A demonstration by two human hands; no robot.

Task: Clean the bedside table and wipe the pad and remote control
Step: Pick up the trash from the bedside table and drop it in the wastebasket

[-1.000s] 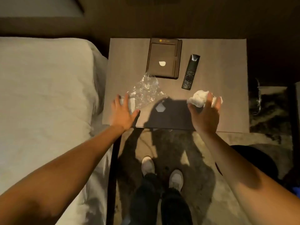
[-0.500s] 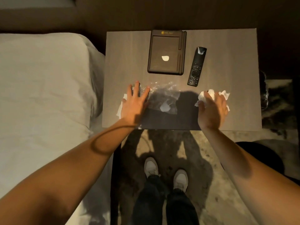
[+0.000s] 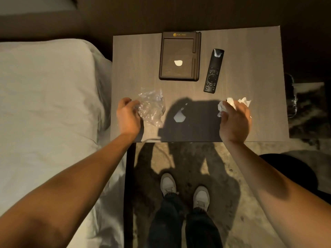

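The wooden bedside table point(image 3: 250, 68) carries a dark brown pad point(image 3: 179, 51) at its back middle, with a small white scrap lying on it. A black remote control point(image 3: 213, 71) lies just right of the pad. Near the front left, my left hand point(image 3: 128, 116) has its fingers curled on the edge of a crumpled clear plastic wrapper point(image 3: 152, 106). At the front right, my right hand point(image 3: 234, 120) is closed around crumpled white tissue point(image 3: 232, 103). A small pale scrap point(image 3: 179, 117) rests in the shadow between my hands.
A bed with white sheets point(image 3: 48, 108) runs along the table's left side. Below the front edge are carpet and my two feet in pale shoes point(image 3: 184, 192). A dark shiny object point(image 3: 291, 93) stands by the table's right side.
My left hand went from flat on the table to curled on the plastic wrapper, which bunched up leftward. My right hand closed tighter on the tissue.
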